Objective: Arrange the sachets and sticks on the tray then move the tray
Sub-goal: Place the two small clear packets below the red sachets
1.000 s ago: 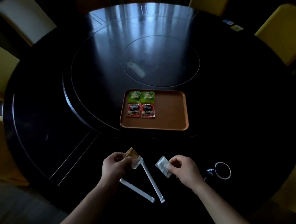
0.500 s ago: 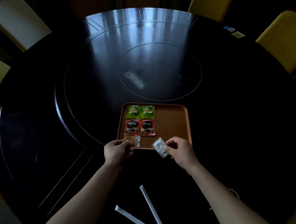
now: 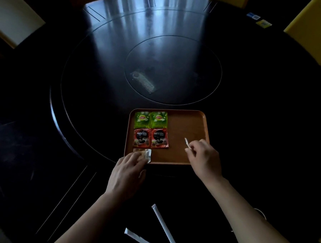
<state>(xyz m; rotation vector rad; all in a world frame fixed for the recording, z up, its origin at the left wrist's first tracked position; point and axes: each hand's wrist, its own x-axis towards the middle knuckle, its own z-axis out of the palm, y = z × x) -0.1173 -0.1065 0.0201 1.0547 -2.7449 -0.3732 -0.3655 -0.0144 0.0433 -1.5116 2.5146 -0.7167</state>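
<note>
Left grip [image 3: 128, 175] presses tan sachet [image 3: 142, 154] flat on tray [image 3: 183, 122]. Right grip [image 3: 204, 160] pinches white sachet [image 3: 186, 142]; best laid level, leftward.

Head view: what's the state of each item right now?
Green sachets: two, flat on tray, far left.
Red sachets: two, flat, just nearer.
Brown sachet: tray's near-left corner, left hand fingers on it.
White sachet: pinched in right hand over tray.
Sticks: two, on table, off tray.
</note>
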